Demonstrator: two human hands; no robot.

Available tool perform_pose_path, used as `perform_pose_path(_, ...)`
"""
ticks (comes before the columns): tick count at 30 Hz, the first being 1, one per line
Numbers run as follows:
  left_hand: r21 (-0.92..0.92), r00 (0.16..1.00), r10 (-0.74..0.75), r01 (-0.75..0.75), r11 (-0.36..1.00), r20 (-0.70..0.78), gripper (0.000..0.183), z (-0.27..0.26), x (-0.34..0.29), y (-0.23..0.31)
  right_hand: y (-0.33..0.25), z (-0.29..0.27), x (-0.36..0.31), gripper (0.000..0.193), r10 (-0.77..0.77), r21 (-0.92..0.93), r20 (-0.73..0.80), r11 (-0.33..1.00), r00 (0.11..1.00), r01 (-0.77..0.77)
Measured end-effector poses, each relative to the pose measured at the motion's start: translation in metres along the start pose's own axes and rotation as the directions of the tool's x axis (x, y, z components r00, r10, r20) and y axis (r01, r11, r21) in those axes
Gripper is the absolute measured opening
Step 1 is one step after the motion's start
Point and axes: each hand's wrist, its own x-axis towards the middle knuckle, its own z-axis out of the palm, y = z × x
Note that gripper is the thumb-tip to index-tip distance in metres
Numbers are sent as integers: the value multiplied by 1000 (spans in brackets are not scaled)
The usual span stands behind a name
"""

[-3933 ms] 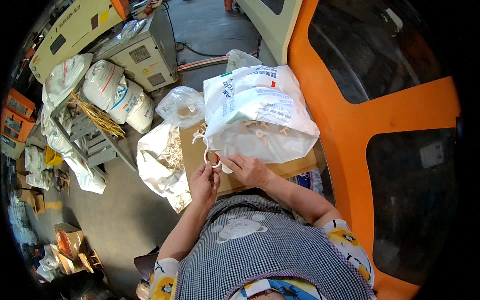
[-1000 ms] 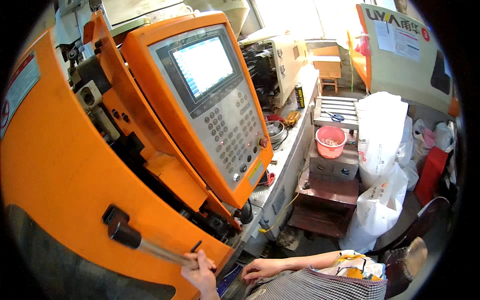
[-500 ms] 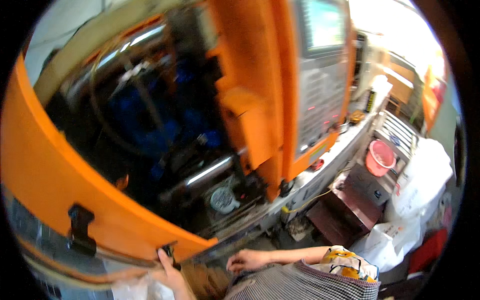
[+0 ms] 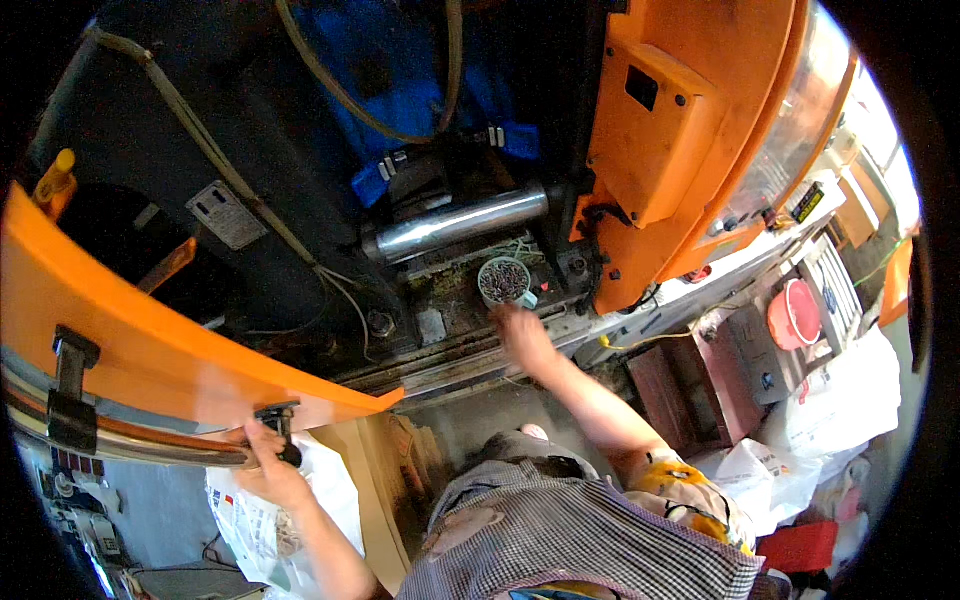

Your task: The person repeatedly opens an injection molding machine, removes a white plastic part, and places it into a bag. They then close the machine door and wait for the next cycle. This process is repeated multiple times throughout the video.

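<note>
My left hand (image 4: 272, 468) is closed around the black handle (image 4: 280, 425) on the edge of the orange machine door (image 4: 215, 370). Inside the open machine, a pale green cup (image 4: 503, 263) full of small dark pieces stands on the grimy ledge. My right hand (image 4: 525, 342) reaches the near side of this cup, beside its handle. Blur and the downward angle hide how its fingers lie, so a grip on the cup is not clear. Just beyond the cup runs a shiny round metal bar (image 4: 465, 222).
Blue machine parts (image 4: 385, 75) and hoses fill the dark interior. An orange housing (image 4: 650, 150) stands on the right. Further right are a pink basket (image 4: 795, 315), dark red steps (image 4: 690, 385) and white sacks (image 4: 840, 390). Under the door hangs a white plastic bag (image 4: 335, 480).
My right hand has moved from beside my body forward into the machine, to the cup. My left hand stays at the door handle. The view has swung down and left.
</note>
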Motion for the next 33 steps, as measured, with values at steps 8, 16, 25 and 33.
perform_pose_path(8, 59, 988, -50, 59, 997, -145, 19, -21, 22, -27, 32, -23, 87, 18, 244, -309, 423, 944, 873, -115)
perform_pose_path(16, 230, 921, 185, -108, 967, -343, 43, -6, 5, -20, 64, -7, 97, 17, -3, -136, 479, 988, 878, 78)
perform_pose_path(25, 70, 776, -94, 64, 995, 624, 19, 109, -72, -13, 78, -19, 95, 12, -88, 172, 305, 984, 948, 36)
perform_pose_path(33, -61, 4, -625, 996, -69, 781, 36, 214, -114, -111, -6, -63, 90, 17, -478, 463, 255, 824, 841, 328)
